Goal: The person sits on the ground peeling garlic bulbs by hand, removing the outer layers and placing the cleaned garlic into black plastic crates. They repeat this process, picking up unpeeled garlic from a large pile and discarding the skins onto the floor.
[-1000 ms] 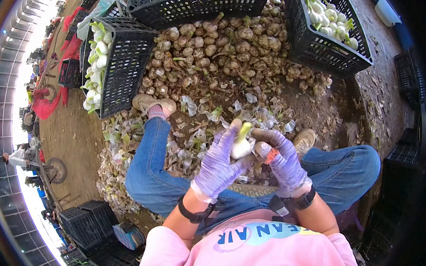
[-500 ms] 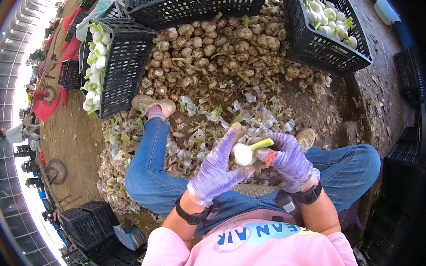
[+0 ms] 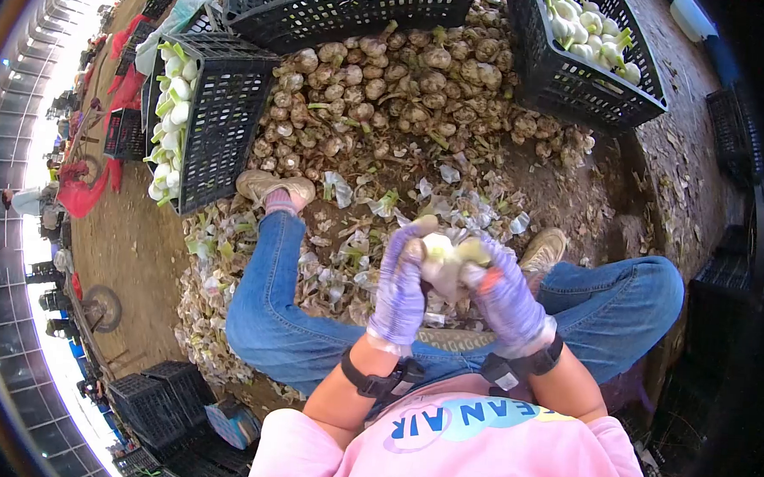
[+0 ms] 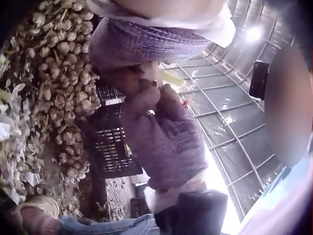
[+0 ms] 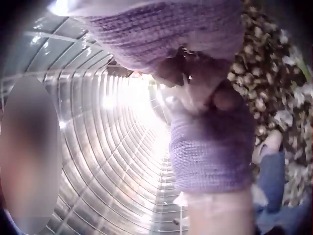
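A white garlic bulb (image 3: 437, 251) with a green stalk sits between the two hands, over the lap, blurred by motion. My left hand (image 3: 398, 290), in a purple knitted glove with dirty fingertips, grips the bulb from the left. On the other side my right hand (image 3: 507, 302), gloved alike with an orange-red patch at one finger, pinches pale outer skin by the stalk. In the left wrist view the green stalk (image 4: 172, 79) pokes out past the fingers. The gloves hide most of the bulb in both wrist views.
Unpeeled garlic bulbs (image 3: 380, 85) lie heaped ahead. Black crates of clean white garlic stand at left (image 3: 225, 129) and right (image 3: 581, 77), another crate (image 3: 349, 15) behind the heap. Peeled skins (image 3: 338, 262) litter the ground between the jeans-clad legs (image 3: 277, 294).
The bulb, its stalk first upright, then tilted right, is now blurred between both hands. The left hand has turned more upright and shifted right; the right hand has pulled skin at the stalk.
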